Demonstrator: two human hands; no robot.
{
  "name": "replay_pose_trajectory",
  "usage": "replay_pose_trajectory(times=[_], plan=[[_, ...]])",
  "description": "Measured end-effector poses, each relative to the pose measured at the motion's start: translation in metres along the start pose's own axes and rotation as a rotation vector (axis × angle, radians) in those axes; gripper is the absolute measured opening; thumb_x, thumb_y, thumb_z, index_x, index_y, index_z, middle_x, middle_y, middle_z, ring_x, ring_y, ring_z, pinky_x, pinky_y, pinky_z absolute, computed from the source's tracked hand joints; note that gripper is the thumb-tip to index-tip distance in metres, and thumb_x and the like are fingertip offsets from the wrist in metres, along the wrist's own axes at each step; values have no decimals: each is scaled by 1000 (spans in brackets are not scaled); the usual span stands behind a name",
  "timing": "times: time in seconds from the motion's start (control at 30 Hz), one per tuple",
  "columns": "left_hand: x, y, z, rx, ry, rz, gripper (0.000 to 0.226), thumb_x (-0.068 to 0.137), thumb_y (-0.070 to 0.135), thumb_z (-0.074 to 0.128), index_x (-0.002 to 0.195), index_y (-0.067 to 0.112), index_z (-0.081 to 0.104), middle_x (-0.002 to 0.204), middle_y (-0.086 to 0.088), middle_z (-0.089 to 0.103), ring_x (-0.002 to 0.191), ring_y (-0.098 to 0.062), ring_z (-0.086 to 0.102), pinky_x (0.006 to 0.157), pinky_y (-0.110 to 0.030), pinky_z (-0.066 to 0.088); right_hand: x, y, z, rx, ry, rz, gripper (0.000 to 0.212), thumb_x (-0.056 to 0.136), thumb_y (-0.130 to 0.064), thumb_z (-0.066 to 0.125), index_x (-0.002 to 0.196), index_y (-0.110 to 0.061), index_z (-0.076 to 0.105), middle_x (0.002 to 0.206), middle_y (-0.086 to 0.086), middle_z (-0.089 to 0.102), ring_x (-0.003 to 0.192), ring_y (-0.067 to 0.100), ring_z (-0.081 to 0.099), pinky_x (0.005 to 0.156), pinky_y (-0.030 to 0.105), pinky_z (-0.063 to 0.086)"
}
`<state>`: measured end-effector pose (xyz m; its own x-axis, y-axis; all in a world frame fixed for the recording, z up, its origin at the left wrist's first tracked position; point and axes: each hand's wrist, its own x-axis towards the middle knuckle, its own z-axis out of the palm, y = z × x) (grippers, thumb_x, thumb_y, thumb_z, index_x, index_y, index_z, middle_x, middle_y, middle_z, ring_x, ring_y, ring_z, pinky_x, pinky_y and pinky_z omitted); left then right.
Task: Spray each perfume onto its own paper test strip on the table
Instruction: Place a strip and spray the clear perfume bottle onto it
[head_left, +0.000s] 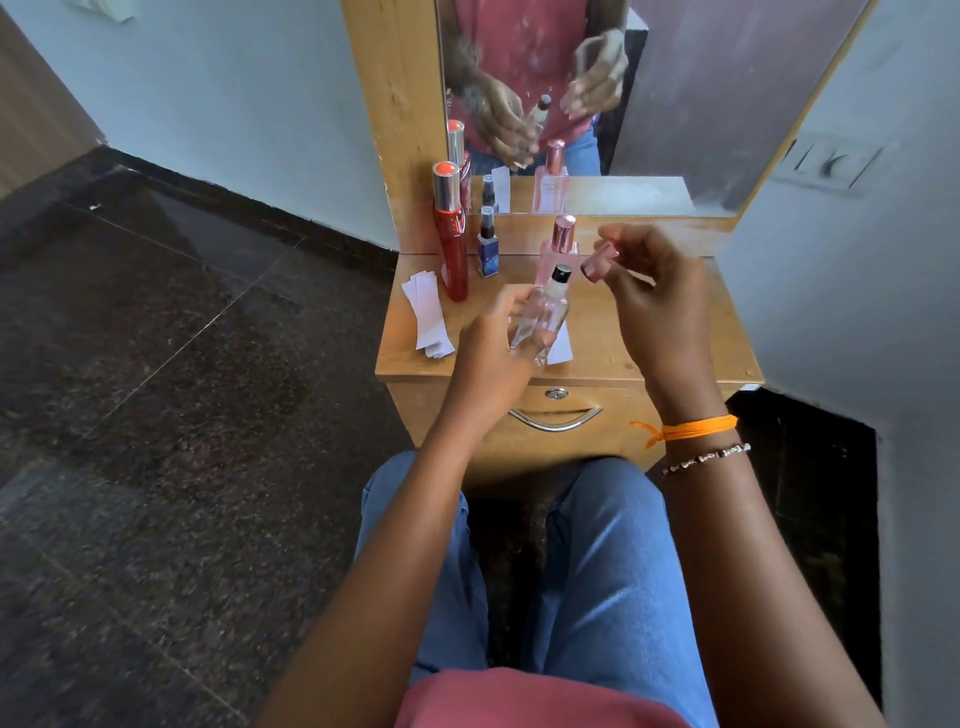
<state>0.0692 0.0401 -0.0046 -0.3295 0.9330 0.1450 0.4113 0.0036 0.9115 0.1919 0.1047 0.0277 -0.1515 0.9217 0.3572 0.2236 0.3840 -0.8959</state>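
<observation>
My left hand (491, 345) grips a clear glass perfume bottle (543, 317) tilted over the wooden dressing table (675, 343); its black nozzle is bare. My right hand (657, 301) pinches the bottle's pinkish cap (600, 262) up to the right of the nozzle. A white paper strip (561, 345) lies under the clear bottle, partly hidden. A stack of paper strips (428, 312) rests at the table's left edge. At the back stand a tall red bottle (452, 244), a small blue bottle (488, 249) and a pink bottle (558, 244).
A mirror (649, 104) in a wooden frame rises behind the table and reflects the bottles and hands. A drawer with a metal handle (556, 418) faces my knees. Dark stone floor lies to the left; a pale wall closes in on the right.
</observation>
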Motion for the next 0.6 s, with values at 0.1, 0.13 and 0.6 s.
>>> replay_pose_trajectory(times=[0.1,0.13,0.6], plan=[[-1,1,0,-26,-8,-22,34,82,11,66,115,18,56,103,14,58,96,-1,53,74,2,37,-6,24,-6,-166,-29,52,23,81,6,58,94,-13,62,84,5,67,82,16,64,80,27,52],[-1,1,1,-41,-12,-28,35,82,11,66,115,18,56,104,14,57,96,-1,53,77,-1,38,-8,33,-6,-234,-47,70,23,79,7,58,93,-12,62,85,7,67,82,19,63,79,32,52],[1,4,3,-213,23,-97,41,80,10,69,115,24,54,106,8,61,100,-9,60,91,-28,50,-25,20,2,-79,-119,-85,27,93,-15,57,118,-22,53,101,-9,60,94,-2,59,79,17,51]])
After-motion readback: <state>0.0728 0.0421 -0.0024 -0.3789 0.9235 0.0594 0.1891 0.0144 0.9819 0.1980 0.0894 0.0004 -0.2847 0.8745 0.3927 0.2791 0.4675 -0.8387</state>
